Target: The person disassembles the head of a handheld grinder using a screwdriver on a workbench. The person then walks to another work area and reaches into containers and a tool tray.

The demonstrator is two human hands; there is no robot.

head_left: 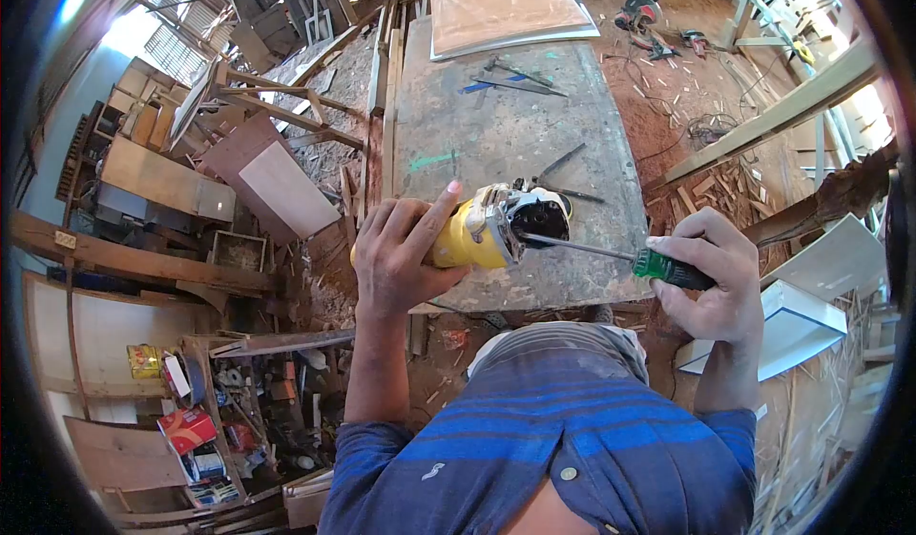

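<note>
My left hand [401, 249] is wrapped round the yellow body of a power tool [474, 239], held above the near part of a worn grey table [496, 144]. The tool's dark open end faces right. In my right hand [711, 277] is a screwdriver [658, 264] with a green and black handle. Its metal shaft points left, and the tip meets the dark end of the tool. Just behind the tool, thin dark rods [563, 163] lie on the table.
Flat boards [506, 10] lie at the table's far end, near blue and black tools [515, 83]. A red circular saw [639, 12] stands on the floor at the far right. Cluttered shelves [224, 420] are at lower left, and a white box [792, 330] is at right.
</note>
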